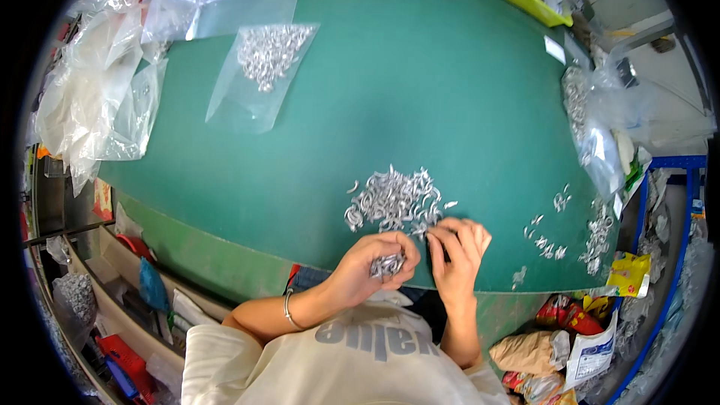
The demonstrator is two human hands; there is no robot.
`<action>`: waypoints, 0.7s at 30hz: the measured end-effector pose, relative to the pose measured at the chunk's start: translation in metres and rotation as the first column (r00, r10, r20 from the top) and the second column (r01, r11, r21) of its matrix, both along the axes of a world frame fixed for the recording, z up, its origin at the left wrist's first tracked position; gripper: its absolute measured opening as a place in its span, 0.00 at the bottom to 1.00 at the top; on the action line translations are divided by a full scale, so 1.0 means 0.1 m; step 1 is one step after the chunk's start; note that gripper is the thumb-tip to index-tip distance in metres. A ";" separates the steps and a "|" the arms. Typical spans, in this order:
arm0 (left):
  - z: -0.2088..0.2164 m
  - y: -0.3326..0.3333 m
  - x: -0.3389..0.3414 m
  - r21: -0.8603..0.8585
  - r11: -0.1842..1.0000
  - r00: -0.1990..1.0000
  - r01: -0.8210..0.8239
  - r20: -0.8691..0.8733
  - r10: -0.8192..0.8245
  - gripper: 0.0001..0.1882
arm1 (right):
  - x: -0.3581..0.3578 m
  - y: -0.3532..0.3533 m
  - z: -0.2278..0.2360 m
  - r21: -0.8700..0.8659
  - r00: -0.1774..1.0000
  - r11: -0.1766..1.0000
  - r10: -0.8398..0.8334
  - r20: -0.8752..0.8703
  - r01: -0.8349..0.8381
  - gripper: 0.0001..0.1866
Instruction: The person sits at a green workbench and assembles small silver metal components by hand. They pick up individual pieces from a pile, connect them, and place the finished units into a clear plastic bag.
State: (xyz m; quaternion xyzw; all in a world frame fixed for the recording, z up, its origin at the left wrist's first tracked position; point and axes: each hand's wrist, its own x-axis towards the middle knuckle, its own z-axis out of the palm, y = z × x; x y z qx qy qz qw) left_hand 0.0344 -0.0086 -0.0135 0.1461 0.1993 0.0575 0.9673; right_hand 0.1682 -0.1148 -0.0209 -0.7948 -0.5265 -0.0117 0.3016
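Presently, the left hand point(370, 253) cups a cluster of curved silvery pieces point(387, 265); the right hand point(459, 251), fingers narrowed, reaches the near edge of the loose pile point(394, 196) just beyond both hands, its grip unclear.

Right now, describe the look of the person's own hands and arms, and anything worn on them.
The left hand and right hand are ungloved. A thin silver-coloured bracelet circles the left wrist. The cream T-shirt has short sleeves, leaving both forearms bare.
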 end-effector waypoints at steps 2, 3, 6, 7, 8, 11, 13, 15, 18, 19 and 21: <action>-0.02 0.00 -0.01 0.020 0.999 0.999 0.041 -0.013 -0.040 0.15 | 0.03 -0.01 -0.03 0.010 1.000 1.000 -0.010 -0.010 0.010 0.09; 0.01 -0.01 0.02 0.020 0.999 0.999 0.030 -0.036 -0.030 0.15 | 0.06 -0.01 -0.03 0.015 1.000 1.000 -0.014 -0.016 0.015 0.08; 0.07 -0.02 0.08 0.038 0.999 0.996 0.015 -0.086 -0.011 0.14 | 0.02 0.00 0.09 -0.062 1.000 0.998 -0.011 -0.005 0.011 0.11; 0.07 -0.02 0.07 0.049 0.999 0.996 0.012 -0.087 -0.008 0.14 | -0.02 0.01 0.13 -0.104 1.000 0.995 -0.008 -0.008 0.007 0.12; 0.05 -0.03 0.06 0.061 0.998 0.996 0.011 -0.088 -0.006 0.15 | -0.03 0.01 0.10 -0.117 1.000 0.993 0.021 0.003 -0.020 0.14; -0.08 -0.07 0.02 0.079 0.997 0.997 0.019 -0.081 -0.013 0.15 | -0.01 0.00 0.04 -0.045 0.999 0.999 0.022 0.024 -0.021 0.12; -0.10 -0.07 0.01 0.074 0.997 0.996 0.028 -0.082 -0.022 0.16 | 0.01 -0.01 -0.01 0.002 1.000 1.000 0.003 0.031 -0.003 0.09; -0.09 -0.07 0.01 0.058 0.998 0.995 0.036 -0.092 -0.030 0.16 | 0.02 -0.01 -0.03 0.014 0.999 1.000 -0.028 0.018 0.028 0.08; -0.03 -0.08 0.03 0.065 0.997 0.990 0.039 -0.138 -0.030 0.16 | -0.01 -0.01 0.01 0.130 0.994 0.985 -0.113 -0.005 0.113 0.08; -0.03 -0.09 0.04 0.095 0.995 0.991 0.037 -0.134 -0.024 0.16 | -0.01 -0.01 0.03 0.162 0.984 0.975 -0.137 -0.112 0.155 0.08; -0.04 -0.12 0.04 0.153 0.988 0.992 0.033 -0.127 -0.014 0.16 | 0.01 0.00 0.08 0.212 0.931 0.946 -0.169 -0.323 0.245 0.09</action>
